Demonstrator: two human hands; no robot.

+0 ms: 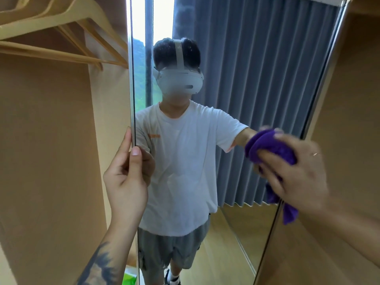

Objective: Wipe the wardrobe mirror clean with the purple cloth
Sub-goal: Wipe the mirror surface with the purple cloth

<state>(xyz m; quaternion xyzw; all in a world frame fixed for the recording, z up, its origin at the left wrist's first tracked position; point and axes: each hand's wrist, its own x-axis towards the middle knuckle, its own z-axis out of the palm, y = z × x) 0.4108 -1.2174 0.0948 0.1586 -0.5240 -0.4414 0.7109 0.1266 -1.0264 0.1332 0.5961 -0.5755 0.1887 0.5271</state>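
Left hand (125, 177) up at the mirror's left edge; thumb on the glass face, fingers curled round behind the edge, grip closed on the mirror door (205, 161); tattooed forearm below it; right hand (296, 171) at the mirror's right side, about mid-height, fingers spread and curled over the bunched purple cloth (271, 147), pressing it against the glass; a loose tail of the cloth hangs below the palm; ring on one finger; mirror reflects a person in a white T-shirt and grey shorts wearing a headset, with grey curtain and window behind; wooden wardrobe panel (51, 140) left of the mirror; wooden hangers (67, 19) on a rail at top left; another wooden panel on the far right; small green item at the bottom by the mirror edge, cannot tell what.
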